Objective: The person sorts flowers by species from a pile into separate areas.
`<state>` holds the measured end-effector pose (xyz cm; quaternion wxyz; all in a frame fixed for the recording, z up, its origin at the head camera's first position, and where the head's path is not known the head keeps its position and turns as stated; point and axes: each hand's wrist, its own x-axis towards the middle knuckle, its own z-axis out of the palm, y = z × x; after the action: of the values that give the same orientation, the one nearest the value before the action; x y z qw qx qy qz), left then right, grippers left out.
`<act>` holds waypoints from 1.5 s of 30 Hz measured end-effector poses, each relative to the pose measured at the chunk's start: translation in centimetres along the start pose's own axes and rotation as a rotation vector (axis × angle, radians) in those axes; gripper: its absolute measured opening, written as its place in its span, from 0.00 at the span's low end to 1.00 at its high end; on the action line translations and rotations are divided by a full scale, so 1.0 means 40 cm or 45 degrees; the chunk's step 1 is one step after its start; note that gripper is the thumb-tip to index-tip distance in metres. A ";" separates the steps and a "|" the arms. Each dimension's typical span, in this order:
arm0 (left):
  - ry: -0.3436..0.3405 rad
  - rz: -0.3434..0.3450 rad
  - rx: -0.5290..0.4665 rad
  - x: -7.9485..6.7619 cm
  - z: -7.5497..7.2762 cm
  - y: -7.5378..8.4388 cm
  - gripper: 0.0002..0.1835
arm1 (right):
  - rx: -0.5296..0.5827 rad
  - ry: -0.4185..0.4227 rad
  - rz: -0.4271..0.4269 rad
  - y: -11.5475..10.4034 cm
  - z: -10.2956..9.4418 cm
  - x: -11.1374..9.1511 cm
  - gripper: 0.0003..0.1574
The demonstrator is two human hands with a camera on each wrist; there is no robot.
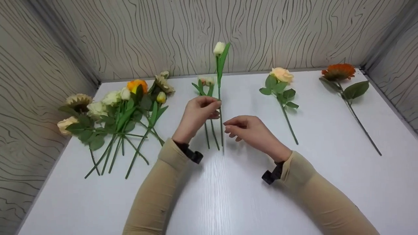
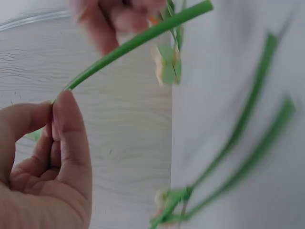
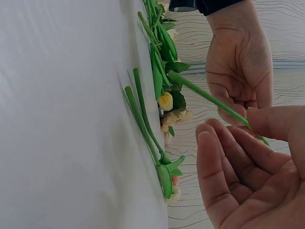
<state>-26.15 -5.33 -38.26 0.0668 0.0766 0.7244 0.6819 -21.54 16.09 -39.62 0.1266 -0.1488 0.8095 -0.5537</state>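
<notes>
A white tulip with long green leaves stands upright over the table. My left hand pinches its stem between thumb and fingertips, and in the left wrist view the lower stem sticks out past the thumb. Just right of that stem is my right hand, its fingers loosely bent and the fingertips close beside the stem. In the right wrist view its thumb overlaps the stem. Two pale tulips lie on the table behind my left hand, which partly hides them.
A heap of mixed flowers lies at the left, stems crossing toward the front. On the right are a peach rose and an orange flower, each lying singly. A wood-grain patterned wall borders the white table at the back.
</notes>
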 end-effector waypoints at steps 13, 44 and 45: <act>0.022 0.090 -0.130 0.005 0.030 -0.022 0.12 | -0.030 0.068 -0.022 0.009 0.016 0.004 0.10; 0.165 0.155 0.273 -0.023 -0.068 0.048 0.16 | -0.080 -0.016 0.333 0.063 -0.027 0.153 0.14; 0.164 0.163 0.250 -0.025 -0.070 0.051 0.15 | -0.107 -0.017 0.336 0.064 -0.027 0.161 0.13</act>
<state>-25.71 -8.16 -36.07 -0.0312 0.0850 0.7841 0.6140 -28.16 15.42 -41.90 0.1973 -0.0498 0.8438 -0.4967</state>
